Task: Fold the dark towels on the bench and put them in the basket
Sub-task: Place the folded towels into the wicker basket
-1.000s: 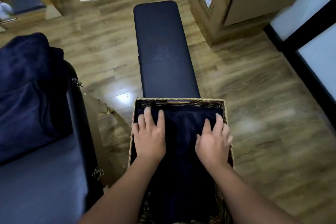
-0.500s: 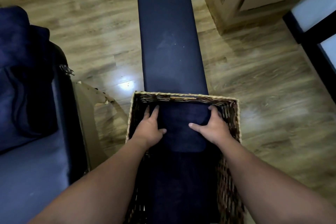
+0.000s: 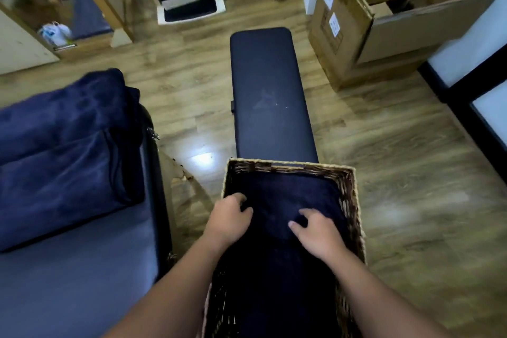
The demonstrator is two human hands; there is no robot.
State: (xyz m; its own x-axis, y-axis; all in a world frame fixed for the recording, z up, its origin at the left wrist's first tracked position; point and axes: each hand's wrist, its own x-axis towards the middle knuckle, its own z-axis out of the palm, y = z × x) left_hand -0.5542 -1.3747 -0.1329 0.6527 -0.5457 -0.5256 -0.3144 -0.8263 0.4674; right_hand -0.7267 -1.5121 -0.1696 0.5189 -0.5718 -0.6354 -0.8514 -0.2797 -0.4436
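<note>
Both my hands are in the basket (image 3: 349, 192) on the folded dark towel (image 3: 277, 250): left hand (image 3: 229, 221) has fingers curled into the cloth at its left edge, right hand (image 3: 319, 233) rests on top, fingers bent and spread, pinching nothing that I can see. Towel reads soft, light, limp, so it'll slump; grab at folded edges, both sides, or press flat. Bench (image 3: 270, 96) beyond the basket is bare; more dark fabric (image 3: 63, 151) piled far left.
</note>
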